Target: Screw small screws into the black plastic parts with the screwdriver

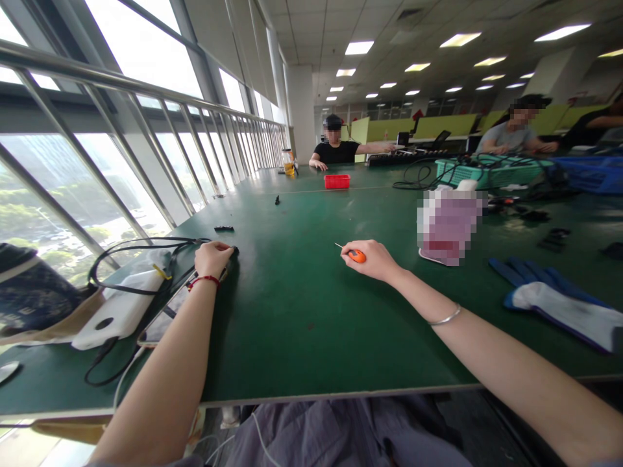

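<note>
My right hand [374, 261] is closed around a screwdriver with a short orange and black handle [357, 256]. Its thin metal shaft points to the left, a little above the table. On the left side, my left hand [212, 259] pinches a small black part [235, 252], mostly hidden behind the fingers. Black cables [141, 244] and a phone-like device [160, 324] lie by my left wrist. Just beyond this hand rests a black strip-shaped piece [224, 228]. A wide gap of table separates my two hands.
On the green table [287, 324] are a white power bank-like case [119, 311], a blue and white glove [559, 305], a red basket [337, 181] and a teal basket [487, 172]. A metal railing [146, 97] runs along the left. A person [335, 152] sits at the far end.
</note>
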The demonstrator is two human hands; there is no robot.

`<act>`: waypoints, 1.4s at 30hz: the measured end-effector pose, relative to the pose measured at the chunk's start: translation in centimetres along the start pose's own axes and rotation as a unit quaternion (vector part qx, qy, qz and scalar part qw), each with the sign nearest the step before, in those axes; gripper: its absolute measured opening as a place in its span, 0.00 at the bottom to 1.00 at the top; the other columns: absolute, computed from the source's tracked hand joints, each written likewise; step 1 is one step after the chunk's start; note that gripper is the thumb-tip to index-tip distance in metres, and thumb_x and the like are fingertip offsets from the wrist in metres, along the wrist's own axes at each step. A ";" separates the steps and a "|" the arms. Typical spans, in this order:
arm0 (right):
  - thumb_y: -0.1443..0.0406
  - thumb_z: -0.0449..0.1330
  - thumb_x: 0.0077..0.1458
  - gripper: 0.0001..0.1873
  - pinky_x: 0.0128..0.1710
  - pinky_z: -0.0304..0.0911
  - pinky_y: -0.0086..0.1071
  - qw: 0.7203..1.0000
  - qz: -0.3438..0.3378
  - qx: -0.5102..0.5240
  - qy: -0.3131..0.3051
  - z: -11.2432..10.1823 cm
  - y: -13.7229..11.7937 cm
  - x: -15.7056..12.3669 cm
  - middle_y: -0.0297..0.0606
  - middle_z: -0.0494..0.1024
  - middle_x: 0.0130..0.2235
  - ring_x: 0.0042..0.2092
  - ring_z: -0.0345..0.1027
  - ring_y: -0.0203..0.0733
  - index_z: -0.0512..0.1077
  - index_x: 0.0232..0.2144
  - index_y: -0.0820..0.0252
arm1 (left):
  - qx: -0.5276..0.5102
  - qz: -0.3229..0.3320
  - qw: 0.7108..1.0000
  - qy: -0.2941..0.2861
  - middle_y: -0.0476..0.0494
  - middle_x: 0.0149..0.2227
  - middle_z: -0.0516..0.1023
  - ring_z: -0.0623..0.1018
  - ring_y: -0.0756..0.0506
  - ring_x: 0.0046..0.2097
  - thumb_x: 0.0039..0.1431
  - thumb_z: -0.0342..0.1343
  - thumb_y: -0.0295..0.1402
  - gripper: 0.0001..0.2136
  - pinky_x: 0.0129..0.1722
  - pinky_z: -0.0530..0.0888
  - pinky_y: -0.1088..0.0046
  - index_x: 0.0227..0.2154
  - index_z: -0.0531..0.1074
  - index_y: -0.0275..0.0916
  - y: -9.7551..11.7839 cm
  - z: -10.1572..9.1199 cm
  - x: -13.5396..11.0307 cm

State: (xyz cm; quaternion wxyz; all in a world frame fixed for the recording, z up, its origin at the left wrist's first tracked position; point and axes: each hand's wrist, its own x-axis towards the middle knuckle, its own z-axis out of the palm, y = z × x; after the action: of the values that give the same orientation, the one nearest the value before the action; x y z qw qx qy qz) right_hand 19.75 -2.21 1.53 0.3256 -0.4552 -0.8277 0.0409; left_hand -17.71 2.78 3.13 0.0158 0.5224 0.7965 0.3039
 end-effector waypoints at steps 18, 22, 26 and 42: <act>0.64 0.56 0.51 0.07 0.36 0.65 0.34 1.000 0.001 0.005 -0.008 0.2 0.1 0.0 0.32 0.80 0.38 0.38 0.73 0.41 0.74 0.31 0.53 | 0.037 0.014 0.999 -0.004 0.39 0.38 0.80 0.77 0.37 0.42 0.45 0.57 0.35 0.13 0.38 0.72 0.69 0.33 0.79 0.37 -0.1 0.3 0.4; 0.64 0.56 0.51 0.07 0.36 0.65 0.34 1.000 0.001 0.003 -0.013 0.1 0.0 0.0 0.32 0.80 0.38 0.37 0.73 0.41 0.74 0.31 0.54 | 0.025 0.019 1.000 -0.006 0.40 0.36 0.80 0.77 0.39 0.41 0.44 0.56 0.36 0.12 0.37 0.72 0.70 0.31 0.79 0.37 -0.5 0.6 0.9; 0.63 0.55 0.51 0.07 0.35 0.64 0.33 1.000 -0.002 -0.005 -0.007 0.0 -0.2 0.0 0.32 0.80 0.38 0.37 0.72 0.40 0.74 0.31 0.54 | -0.010 0.015 1.000 -0.012 0.41 0.35 0.81 0.78 0.40 0.40 0.43 0.57 0.36 0.13 0.36 0.72 0.72 0.32 0.79 0.36 -0.9 0.8 1.2; 0.57 0.56 0.49 0.09 0.28 0.57 0.29 0.956 0.092 0.055 0.273 -2.2 -3.9 0.2 0.32 0.73 0.25 0.26 0.66 0.38 0.64 0.27 0.55 | -0.158 0.354 0.896 -0.216 0.46 0.31 0.80 0.77 0.47 0.34 0.47 0.57 0.33 0.08 0.38 0.72 0.73 0.30 0.78 0.37 11.0 5.8 -9.4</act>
State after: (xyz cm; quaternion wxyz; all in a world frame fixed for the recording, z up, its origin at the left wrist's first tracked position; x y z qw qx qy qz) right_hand 18.12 -4.83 4.83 0.5582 -0.5049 -0.6583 -0.0096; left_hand -2.39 0.61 1.14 0.1605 0.8135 0.4773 0.2909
